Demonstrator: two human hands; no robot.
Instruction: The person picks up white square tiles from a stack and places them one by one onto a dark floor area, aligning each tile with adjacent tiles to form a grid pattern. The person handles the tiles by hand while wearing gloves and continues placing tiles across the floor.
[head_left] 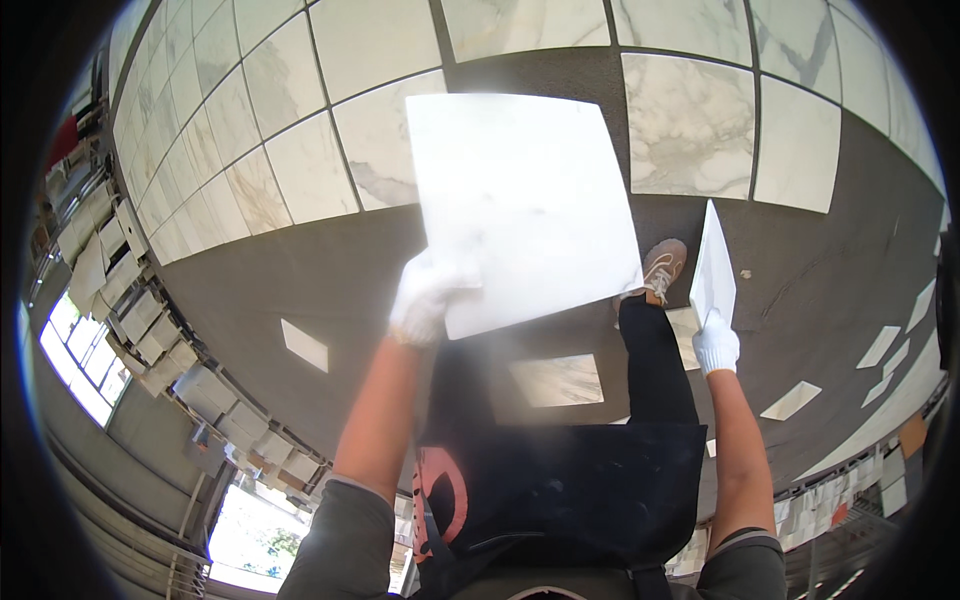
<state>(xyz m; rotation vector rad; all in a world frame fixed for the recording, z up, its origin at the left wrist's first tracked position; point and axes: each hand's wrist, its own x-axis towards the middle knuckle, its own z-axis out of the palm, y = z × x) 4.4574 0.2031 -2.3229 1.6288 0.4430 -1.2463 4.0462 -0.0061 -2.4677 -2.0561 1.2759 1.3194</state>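
My left hand [418, 303], in a white glove, grips a large square white tile [525, 190] near its lower left corner. The tile's broad face shows, bright and washed out, and hides part of the floor and of my leg. At my right side, my right hand [716, 346], also gloved in white, is closed on the lower end of a second white tile [713, 265]. This one is turned nearly edge-on, with faint grey veins. Both tiles are held up off the floor; the fingers behind them are partly hidden.
Rows of veined marble tiles [690, 125] lie ahead on the dark grey floor [270, 260], with narrow gaps between them. Small pale tiles [305, 345] lie scattered closer in. My shoe [664, 265] stands between the held tiles. Stacked slabs [205, 390] line the far left.
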